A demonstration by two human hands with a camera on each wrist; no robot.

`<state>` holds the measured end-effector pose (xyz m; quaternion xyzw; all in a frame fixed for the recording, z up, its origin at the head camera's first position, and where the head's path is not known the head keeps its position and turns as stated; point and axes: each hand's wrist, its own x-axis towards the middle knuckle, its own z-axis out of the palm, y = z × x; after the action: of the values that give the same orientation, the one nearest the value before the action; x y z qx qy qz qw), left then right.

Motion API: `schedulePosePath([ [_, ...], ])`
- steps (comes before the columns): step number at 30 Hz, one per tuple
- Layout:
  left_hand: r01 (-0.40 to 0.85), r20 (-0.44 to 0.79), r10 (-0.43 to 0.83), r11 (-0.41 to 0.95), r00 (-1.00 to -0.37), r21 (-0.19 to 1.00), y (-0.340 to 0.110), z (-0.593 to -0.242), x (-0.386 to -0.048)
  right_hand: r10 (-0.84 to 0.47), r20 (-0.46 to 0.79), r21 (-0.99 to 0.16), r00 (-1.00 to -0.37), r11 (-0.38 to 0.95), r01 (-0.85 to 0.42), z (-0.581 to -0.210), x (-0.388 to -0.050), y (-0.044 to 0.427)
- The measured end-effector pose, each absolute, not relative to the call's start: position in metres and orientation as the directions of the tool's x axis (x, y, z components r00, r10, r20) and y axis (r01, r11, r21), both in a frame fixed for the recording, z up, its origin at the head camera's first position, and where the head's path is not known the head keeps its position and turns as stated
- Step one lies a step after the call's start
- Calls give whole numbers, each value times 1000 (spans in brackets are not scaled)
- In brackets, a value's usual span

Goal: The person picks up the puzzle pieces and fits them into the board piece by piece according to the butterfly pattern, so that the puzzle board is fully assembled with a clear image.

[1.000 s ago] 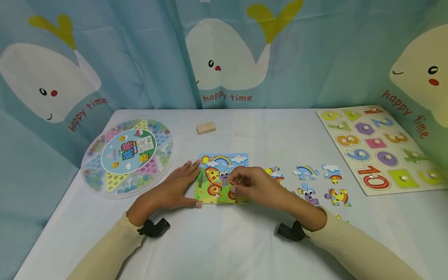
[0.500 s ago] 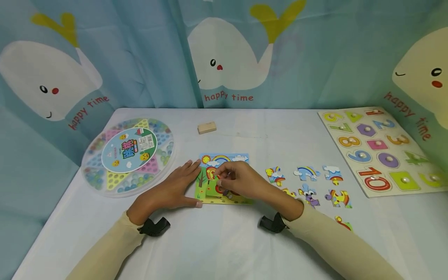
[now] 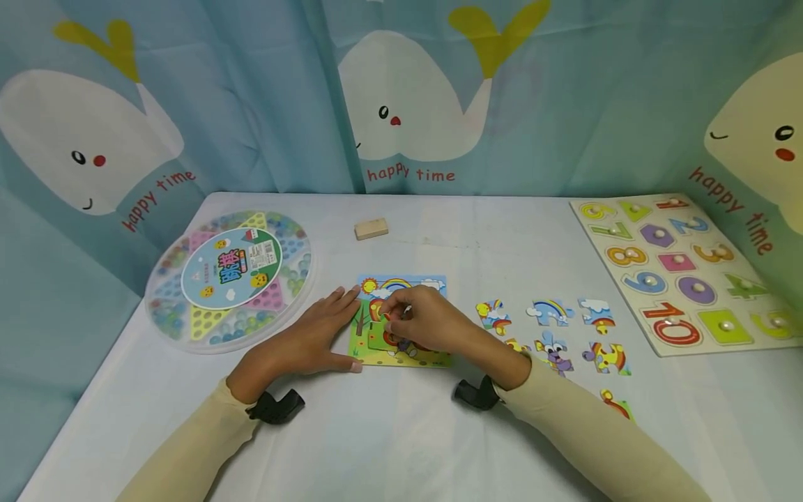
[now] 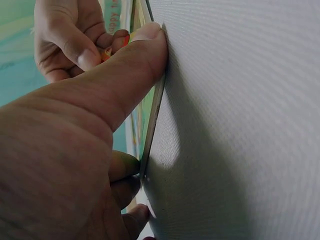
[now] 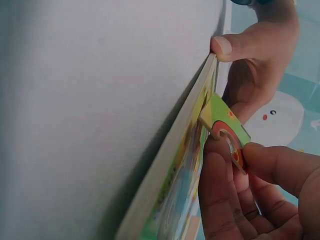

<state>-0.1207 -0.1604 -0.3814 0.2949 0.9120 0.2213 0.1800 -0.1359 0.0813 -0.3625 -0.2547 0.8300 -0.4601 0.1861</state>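
Observation:
A jigsaw board [image 3: 433, 282] printed with a butterfly, sun and rainbow lies flat on the white table. My left hand [image 3: 316, 335] rests at its left side, thumb and fingertips touching the edge; the left wrist view shows the thumb [image 4: 135, 60] along the rim. Over the board's left-centre, my right hand [image 3: 429, 321] pinches a green and red puzzle piece [image 5: 227, 112] between thumb and fingers. In the right wrist view that piece is tilted, one corner close to the board. The right hand covers much of the picture.
Several loose puzzle pieces [image 3: 550, 312] lie right of the board, some partly behind the right arm. A round marble-game box [image 3: 231, 270] stands at left, a small wooden block [image 3: 371, 229] behind. A number-and-shape pegboard [image 3: 677, 261] lies at right, near the whale-print curtain [image 3: 564, 125].
My right hand has moved left across the board with the puzzle piece, mostly in the first half second, uncovering loose pieces at right. My left hand has stayed put.

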Motion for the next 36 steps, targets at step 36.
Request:
schedulePosePath([
  [36,456,-207,616,732,-760,506,-161,-380,-120,-551,-181,-656,-814,684,-318,-360,-138,51],
])
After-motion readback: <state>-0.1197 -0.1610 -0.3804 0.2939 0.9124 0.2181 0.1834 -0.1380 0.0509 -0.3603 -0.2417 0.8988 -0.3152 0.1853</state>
